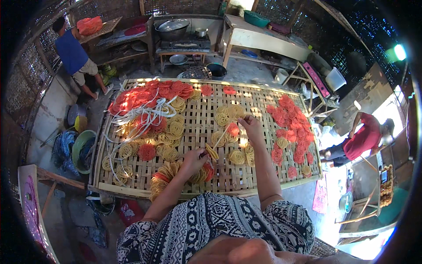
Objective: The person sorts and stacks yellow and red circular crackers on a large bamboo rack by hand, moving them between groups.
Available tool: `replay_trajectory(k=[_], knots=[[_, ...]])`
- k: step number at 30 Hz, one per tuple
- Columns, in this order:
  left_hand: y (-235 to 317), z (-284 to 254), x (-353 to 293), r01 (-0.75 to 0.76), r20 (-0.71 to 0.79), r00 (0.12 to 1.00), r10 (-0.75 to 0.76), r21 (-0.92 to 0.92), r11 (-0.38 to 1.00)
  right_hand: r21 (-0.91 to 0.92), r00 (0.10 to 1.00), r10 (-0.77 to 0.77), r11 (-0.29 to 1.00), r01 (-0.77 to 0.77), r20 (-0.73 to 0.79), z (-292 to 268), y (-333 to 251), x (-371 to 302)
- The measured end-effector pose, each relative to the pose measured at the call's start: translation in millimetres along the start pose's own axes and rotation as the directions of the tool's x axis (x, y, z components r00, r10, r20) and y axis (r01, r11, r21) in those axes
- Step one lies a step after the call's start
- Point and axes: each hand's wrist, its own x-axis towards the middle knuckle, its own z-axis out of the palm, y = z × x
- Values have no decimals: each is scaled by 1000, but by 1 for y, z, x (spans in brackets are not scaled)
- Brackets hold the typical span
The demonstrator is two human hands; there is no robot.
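Note:
My left hand (193, 162) is closed at the near middle of a woven bamboo rack (198, 114), gripping a yellow lacy disc (212, 152). From this disc a thin pale strip (221, 136) runs taut up to my right hand (251, 127), whose fingertips pinch its far end. Just beyond those fingertips is another yellow lacy disc (237, 111); whether they touch it I cannot tell. Packed yellow and red discs (167, 174) form a bunch below my left hand, partly hidden by the forearm. Loose yellow discs (223, 115) lie around my right hand.
Red discs (292, 127) cover the rack's right side; more red ones (149, 94) are heaped far left under tangled white strips (147, 114). One person (74, 53) stands at the back left, another (365, 138) bends at the right. A green basin (83, 152) stands left of the rack.

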Motion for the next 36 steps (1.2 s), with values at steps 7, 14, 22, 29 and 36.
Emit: replay_trajectory(k=[7,14,22,29,36], knots=[[-6,-1,-1,98,61,993,-97,-26,995,-87,999,-31,996,28,-35,13,-27,-11],[-5,0,2,130,75,988,-135,65,989,-273,983,-179,949,160,-49,12,-28,-9],[-15,6,-1,75,-135,987,-88,-100,992,-260,725,-184,852,455,664,53,-31,-44],[0,-1,-1,88,-137,986,-91,-27,996,-717,974,-163,659,226,158,33,49,90],[4,-1,0,80,-82,994,-77,25,996,-686,979,-24,711,158,200,22,85,133]])
